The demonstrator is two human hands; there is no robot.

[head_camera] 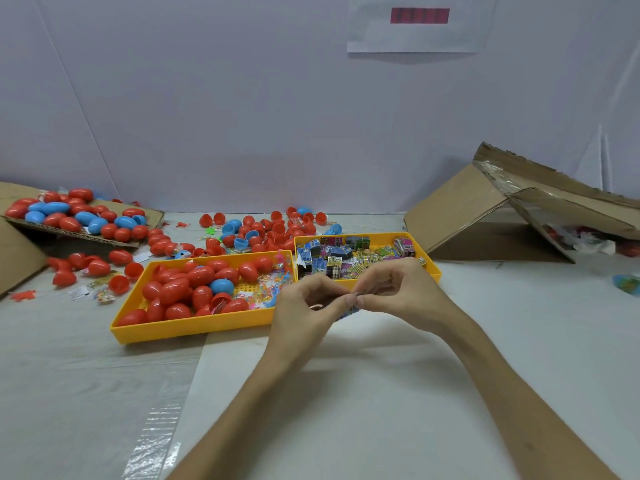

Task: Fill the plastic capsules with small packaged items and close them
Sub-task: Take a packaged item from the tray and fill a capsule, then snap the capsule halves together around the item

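Packet [348, 311] pinched between left grip [304, 306] and right grip [398, 289].

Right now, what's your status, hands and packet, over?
Left hand and right hand both pinch one small packet. Red capsules lie in yellow tray, none held. Nothing in the way.

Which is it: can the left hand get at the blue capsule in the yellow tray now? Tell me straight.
Probably yes, once freed. The left hand pinches a small packet with the right hand, but the blue capsule lies uncovered among red capsules in the open yellow tray just left of it.
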